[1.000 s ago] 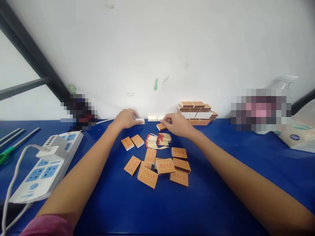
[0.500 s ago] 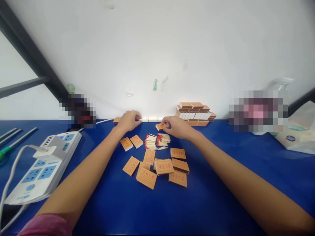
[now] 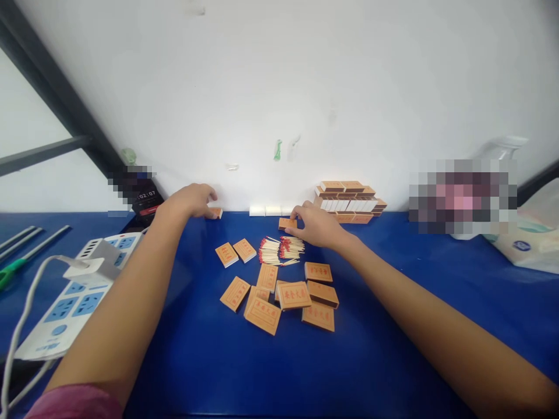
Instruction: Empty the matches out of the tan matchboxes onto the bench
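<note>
My left hand is over at the back left, its fingers curved and apart around a matchbox by the wall. Its thumb seems to touch that box. The fingers of my right hand are closed on another matchbox, just behind a heap of red-tipped matches. White pieces stand in a row against the wall between my hands. Two matchboxes lie left of the matches, and several more are strewn and overlapping in front.
A stack of matchboxes stands against the wall at right. On the left are a white power strip, a plugged-in charger, a green-handled tool and a phone. A tissue pack sits at far right.
My left hand has moved left from the row of white pieces to the matchbox at the back left. My right hand stays almost in place with its matchbox, which now shows its dark side.
</note>
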{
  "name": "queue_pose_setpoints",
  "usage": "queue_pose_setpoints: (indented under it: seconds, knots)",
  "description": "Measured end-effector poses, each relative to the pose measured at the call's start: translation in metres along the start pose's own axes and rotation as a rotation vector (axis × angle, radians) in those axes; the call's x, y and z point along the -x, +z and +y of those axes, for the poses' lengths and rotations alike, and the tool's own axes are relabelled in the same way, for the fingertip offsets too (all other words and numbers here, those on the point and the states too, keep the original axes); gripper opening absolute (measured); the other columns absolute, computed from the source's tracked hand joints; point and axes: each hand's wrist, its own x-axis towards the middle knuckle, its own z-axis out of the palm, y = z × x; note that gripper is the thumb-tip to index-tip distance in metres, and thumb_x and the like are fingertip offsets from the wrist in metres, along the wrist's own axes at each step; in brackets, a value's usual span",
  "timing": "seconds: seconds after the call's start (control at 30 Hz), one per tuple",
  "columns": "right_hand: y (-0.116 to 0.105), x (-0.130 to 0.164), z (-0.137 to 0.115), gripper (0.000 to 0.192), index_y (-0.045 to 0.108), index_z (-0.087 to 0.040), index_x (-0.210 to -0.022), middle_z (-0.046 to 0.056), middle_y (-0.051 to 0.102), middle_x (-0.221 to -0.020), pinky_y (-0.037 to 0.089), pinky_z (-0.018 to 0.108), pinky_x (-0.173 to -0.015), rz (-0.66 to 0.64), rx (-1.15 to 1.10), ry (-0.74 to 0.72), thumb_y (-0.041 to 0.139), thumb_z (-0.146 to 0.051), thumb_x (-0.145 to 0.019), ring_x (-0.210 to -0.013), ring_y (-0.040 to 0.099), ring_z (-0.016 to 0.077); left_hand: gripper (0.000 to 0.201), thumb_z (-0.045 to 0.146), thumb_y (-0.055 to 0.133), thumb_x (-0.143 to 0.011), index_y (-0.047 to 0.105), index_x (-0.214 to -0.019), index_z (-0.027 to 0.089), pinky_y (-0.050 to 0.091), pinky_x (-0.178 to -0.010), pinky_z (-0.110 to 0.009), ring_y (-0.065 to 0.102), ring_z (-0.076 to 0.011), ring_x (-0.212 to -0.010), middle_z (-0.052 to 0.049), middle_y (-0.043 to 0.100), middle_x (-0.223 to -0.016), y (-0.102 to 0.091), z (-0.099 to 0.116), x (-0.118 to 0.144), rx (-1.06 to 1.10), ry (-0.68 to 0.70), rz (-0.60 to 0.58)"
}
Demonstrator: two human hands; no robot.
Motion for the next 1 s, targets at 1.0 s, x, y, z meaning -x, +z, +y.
queue_pose_setpoints:
  seconds: [1.0]
  knots:
    - [-0.021, 0.003, -0.04, 0.02, 0.072, -0.017, -0.094, 0.003, 0.06, -0.076, 0.041, 0.022, -0.047, 0.001, -1.128, 0.212, 0.065, -0.035, -0.097, -0.065, 0.054, 0.0125, 0.028, 0.023, 0.075, -0.068, 0.078, -0.095, 0.016, 0.045, -0.063, -0.028, 0.064, -0.016, -0.066, -0.003, 0.074, -0.078, 0.008, 0.094, 0.023, 0.41, 0.603, 0.283]
